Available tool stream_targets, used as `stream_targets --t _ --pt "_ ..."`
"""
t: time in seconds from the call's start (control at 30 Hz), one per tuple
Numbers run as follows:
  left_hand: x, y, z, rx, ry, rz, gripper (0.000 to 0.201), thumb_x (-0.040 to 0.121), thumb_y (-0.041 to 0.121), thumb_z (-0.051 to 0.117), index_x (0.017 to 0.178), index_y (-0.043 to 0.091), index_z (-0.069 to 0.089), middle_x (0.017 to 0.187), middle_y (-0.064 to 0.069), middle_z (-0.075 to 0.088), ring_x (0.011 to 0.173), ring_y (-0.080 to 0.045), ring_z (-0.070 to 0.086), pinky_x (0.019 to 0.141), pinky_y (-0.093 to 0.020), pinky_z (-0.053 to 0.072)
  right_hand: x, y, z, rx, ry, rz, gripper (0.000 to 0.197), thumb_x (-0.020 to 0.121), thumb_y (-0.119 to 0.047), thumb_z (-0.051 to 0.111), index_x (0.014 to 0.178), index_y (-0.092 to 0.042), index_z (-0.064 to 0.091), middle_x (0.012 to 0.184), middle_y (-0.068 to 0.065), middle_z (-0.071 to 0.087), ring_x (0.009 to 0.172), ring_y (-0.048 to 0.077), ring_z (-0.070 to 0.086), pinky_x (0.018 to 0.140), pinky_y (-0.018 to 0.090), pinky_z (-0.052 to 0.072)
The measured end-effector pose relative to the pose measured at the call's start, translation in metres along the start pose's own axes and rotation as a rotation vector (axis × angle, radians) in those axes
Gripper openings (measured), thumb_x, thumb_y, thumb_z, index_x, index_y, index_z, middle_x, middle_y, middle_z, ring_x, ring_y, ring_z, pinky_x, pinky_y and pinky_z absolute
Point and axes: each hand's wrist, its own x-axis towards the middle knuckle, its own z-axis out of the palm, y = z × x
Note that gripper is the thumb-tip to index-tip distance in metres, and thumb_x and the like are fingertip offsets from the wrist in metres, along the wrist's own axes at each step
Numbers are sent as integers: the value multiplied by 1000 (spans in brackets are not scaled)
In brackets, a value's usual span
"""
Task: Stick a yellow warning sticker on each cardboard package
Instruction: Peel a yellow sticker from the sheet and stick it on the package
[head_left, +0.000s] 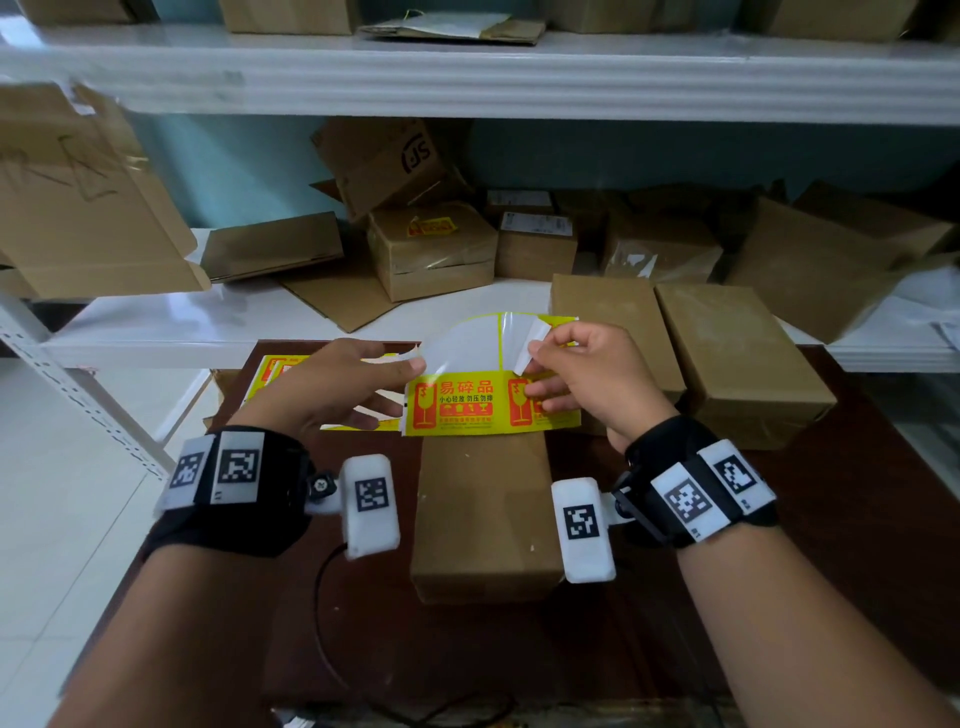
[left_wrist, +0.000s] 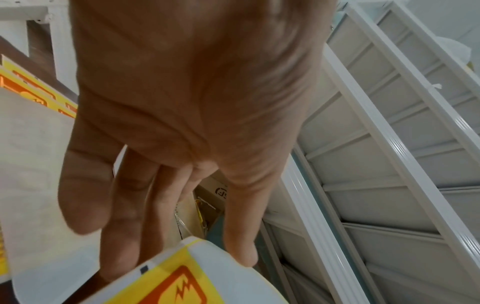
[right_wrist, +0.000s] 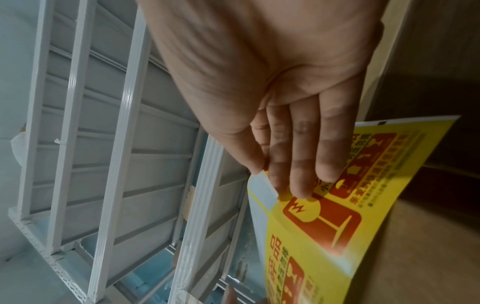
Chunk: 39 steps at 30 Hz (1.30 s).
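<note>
Both hands hold a strip of yellow warning stickers (head_left: 457, 402) on glossy white backing above a plain cardboard package (head_left: 483, 514) on the dark brown table. My left hand (head_left: 358, 382) pinches the strip's left edge between thumb and fingers. My right hand (head_left: 566, 374) pinches the peeled-up white corner of a sticker (head_left: 535, 343) at the strip's right end, its other fingers lying on the yellow face. In the right wrist view the fingertips (right_wrist: 298, 185) rest on the yellow sticker strip (right_wrist: 337, 205). The left wrist view shows the strip (left_wrist: 182, 277) under the thumb.
Two more plain packages (head_left: 737, 353) lie side by side to the right. More sticker sheets (head_left: 275, 374) lie on the table's left. A white shelf (head_left: 208, 317) behind carries several boxes, one (head_left: 431, 244) with a yellow sticker on top. A loose carton (head_left: 88, 208) overhangs at the left.
</note>
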Motion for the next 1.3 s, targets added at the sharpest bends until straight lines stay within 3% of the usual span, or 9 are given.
stream_targets --t 0.13,0.2,0.27,0.47,0.73,0.97,1.2,1.3 --pt "0 2 4 15 1 33 66 81 38 80 140 23 55 96 -3 78 77 -14 67 60 -28 53 1 2 1 20 13 -3 14 98 -17 65 84 -12 63 83 7 73 56 12 69 50 23 55" --pt "0 3 4 12 27 49 46 80 33 82 123 25 65 99 -9 76 80 -15 62 63 -29 52 2 3 0 24 17 -2 15 97 -17 65 84 -13 63 82 6 73 55 12 69 50 24 55" --pt "-1 4 4 -9 59 82 27 81 28 81 105 24 71 92 -7 73 81 -15 59 66 -30 51 3 3 -1 20 14 -2 14 97 -17 66 84 -14 63 81 5 73 56 12 69 50 24 55" --pt "-2 4 5 -35 124 150 8 85 23 78 87 16 78 77 0 72 76 -13 61 72 -32 55 5 6 -1 -6 7 1 14 97 -17 66 83 -15 63 77 2 73 60 16 69 52 25 53" --pt "-6 6 9 -51 141 176 12 88 21 75 92 9 75 86 -13 76 72 -16 62 65 -27 57 10 9 -1 -51 26 -5 10 97 -16 65 87 -14 64 77 1 75 61 17 69 54 27 52" --pt "-5 5 8 -33 176 191 9 88 19 75 89 10 75 85 -13 74 73 -17 61 63 -27 54 12 12 -3 -75 38 -9 9 96 -16 65 88 -15 65 79 2 74 60 14 69 52 25 53" --pt "-3 3 8 -25 200 197 8 90 21 72 91 13 74 70 1 72 66 -13 63 62 -27 52 12 11 -4 -89 34 -12 11 96 -15 65 86 -12 66 81 5 74 61 15 68 55 27 53" --pt "-2 3 7 -30 200 192 9 90 21 72 93 13 74 79 -4 75 70 -15 65 66 -31 53 12 11 -4 -89 41 -7 9 96 -14 64 87 -12 66 82 5 74 61 15 68 55 28 53"
